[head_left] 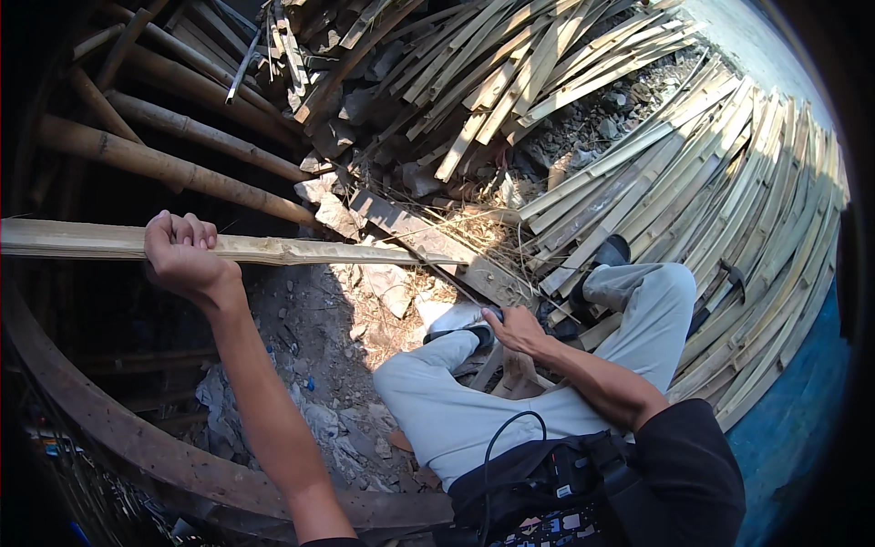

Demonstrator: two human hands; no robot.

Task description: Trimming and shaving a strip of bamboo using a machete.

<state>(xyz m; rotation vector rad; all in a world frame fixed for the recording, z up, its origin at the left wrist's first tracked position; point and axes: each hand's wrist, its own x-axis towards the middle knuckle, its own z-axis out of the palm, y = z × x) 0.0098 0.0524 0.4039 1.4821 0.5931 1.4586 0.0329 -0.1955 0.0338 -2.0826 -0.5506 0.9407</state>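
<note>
Left fingers (194,228) clasp long, knotted bamboo strip (314,252).

A bamboo strip (273,249) extends before the poles (182,174) at left, and a hammer (718,299) lies on piled strips (770,210) at right

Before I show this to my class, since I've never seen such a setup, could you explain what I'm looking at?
There is no machine here, just a person's two bare hands. The single picture comes from a wide fisheye camera worn on the head, looking down, so straight edges bend near the rim. The left hand grips a long bamboo strip, whose far end reaches over a wooden board. The right hand is curled; what it may hold is unclear. To the right lie many pale strips, with a hammer on them. Another pile of strips lies at the top, and round poles at upper left.
</note>
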